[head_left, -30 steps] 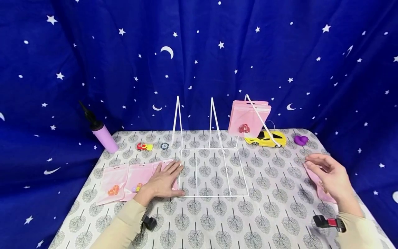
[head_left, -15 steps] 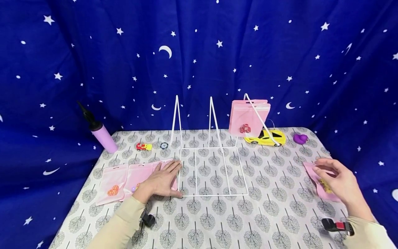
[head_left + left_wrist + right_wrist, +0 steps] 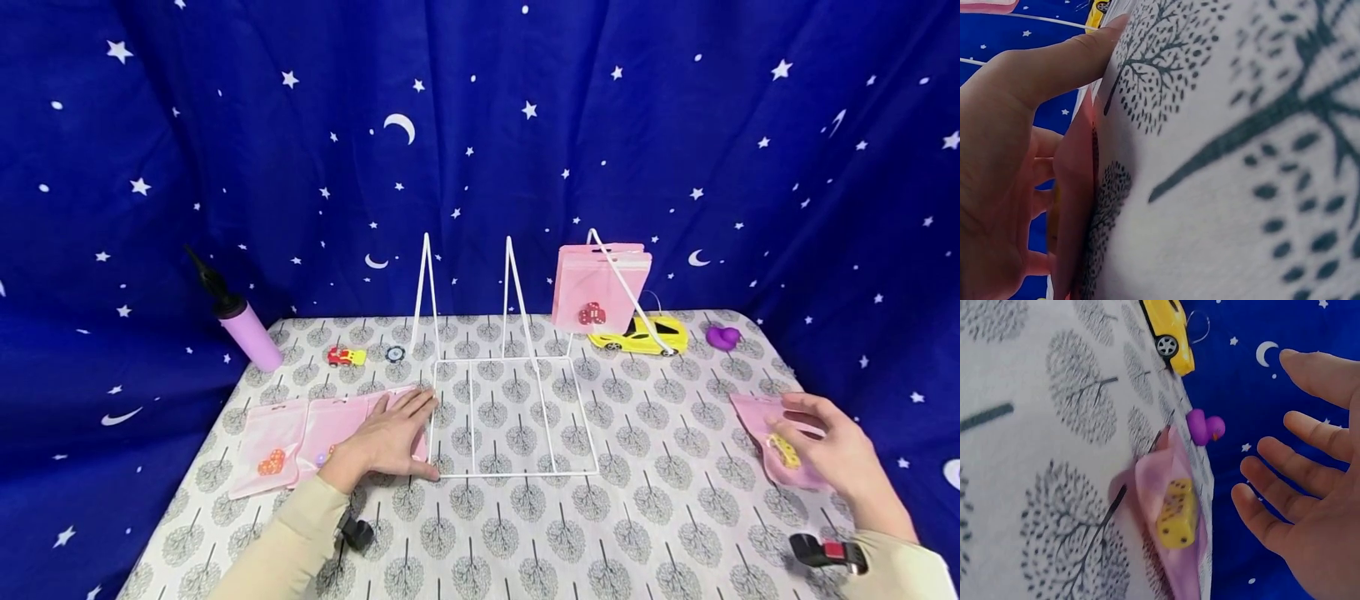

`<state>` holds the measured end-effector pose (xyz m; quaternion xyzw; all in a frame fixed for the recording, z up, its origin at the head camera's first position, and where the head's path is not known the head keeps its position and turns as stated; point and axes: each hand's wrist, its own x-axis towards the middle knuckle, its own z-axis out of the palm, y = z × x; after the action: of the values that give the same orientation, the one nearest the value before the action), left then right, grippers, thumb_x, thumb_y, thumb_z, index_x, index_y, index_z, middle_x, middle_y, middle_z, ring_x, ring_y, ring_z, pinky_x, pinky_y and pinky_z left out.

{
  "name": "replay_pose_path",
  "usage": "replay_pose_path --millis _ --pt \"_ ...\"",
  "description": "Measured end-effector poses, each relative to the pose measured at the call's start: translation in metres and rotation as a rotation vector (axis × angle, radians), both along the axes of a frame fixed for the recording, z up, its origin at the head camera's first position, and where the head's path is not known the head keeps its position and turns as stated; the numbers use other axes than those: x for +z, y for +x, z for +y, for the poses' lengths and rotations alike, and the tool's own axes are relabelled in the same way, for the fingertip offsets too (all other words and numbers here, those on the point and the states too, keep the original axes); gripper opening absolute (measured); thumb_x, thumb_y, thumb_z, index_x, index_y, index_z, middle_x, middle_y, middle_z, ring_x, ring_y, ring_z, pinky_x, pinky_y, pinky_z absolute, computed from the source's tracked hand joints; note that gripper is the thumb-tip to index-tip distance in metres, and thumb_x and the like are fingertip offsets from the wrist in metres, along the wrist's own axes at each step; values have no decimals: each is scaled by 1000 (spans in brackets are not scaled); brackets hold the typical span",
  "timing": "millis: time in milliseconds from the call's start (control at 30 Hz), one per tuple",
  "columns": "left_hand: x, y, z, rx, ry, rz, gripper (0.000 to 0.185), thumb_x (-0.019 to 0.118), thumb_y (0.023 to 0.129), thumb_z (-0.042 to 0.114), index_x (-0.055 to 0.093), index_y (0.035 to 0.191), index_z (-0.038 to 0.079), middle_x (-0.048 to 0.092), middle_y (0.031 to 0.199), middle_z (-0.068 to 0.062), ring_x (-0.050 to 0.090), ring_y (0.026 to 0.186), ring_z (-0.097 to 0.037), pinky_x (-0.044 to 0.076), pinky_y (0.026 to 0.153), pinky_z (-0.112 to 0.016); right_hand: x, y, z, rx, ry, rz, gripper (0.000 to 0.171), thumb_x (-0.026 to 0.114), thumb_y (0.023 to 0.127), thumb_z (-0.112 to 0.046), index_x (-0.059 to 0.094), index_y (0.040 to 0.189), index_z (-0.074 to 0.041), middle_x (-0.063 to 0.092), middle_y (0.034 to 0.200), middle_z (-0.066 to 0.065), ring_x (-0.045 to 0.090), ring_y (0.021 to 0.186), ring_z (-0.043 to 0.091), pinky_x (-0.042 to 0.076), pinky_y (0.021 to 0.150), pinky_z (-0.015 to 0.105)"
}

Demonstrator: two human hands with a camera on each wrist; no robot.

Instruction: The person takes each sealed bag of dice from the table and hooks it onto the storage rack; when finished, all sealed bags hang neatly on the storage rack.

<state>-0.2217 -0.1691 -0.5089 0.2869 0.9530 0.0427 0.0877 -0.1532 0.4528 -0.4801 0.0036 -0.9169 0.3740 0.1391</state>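
Observation:
My left hand (image 3: 393,433) lies spread over a row of pink zip bags (image 3: 330,421) on the left of the table, its thumb at the near left corner of the white wire rack (image 3: 517,474). Orange dice (image 3: 272,462) show through the leftmost bag. On the right, my right hand (image 3: 832,437) hovers at a pink bag (image 3: 756,410) with yellow dice (image 3: 1177,515) in it; in the right wrist view the fingers are apart from the bag, with nothing between them. More pink bags (image 3: 592,283), the front one with red dice, hang on the rack's right arm.
Behind the rack sits a yellow toy car (image 3: 648,335), with a purple rubber duck (image 3: 723,337) to its right. At the back left are a small red and yellow toy car (image 3: 347,357), a round chip (image 3: 395,354) and a purple hand pump (image 3: 251,333). A starry blue curtain (image 3: 480,150) hangs behind.
My right hand has let go of the bag with yellow dice and drawn away to the right and toward me, uncovering the bag on the table. The left hand has stayed in place.

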Motion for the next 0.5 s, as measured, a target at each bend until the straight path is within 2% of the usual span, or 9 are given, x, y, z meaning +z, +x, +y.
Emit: replay_pose_path --millis 67,133,267,500 --pt "-1 0 0 0 4 4 127 57 61 89 20 156 14 13 164 -5 15 150 -31 13 116 -67 -3 0 3 -9 23 -21 38 71 89 -19 57 123 -11 42 100 -49 45 85 -29 37 66 1" --pt "-1 0 0 2 8 3 127 57 61 89 19 156 14 12 164 -5 14 150 -31 13 116 -67 -6 0 6 -16 38 -41 46 71 89 -22 54 127 -2 38 101 -49 43 85 -29 37 66 2" --pt "-2 1 -1 7 14 2 127 57 60 89 20 156 14 12 164 -6 13 151 -30 13 116 -66 -9 1 11 -28 38 -60 55 73 88 -24 49 130 2 35 102 -49 40 86 -30 36 65 3" --pt "-2 0 -1 7 2 7 127 54 61 91 19 156 15 11 164 -7 11 151 -32 12 117 -65 -19 4 18 -51 -28 -100 55 73 88 -26 49 134 -7 39 104 -43 39 88 -29 34 67 -1"
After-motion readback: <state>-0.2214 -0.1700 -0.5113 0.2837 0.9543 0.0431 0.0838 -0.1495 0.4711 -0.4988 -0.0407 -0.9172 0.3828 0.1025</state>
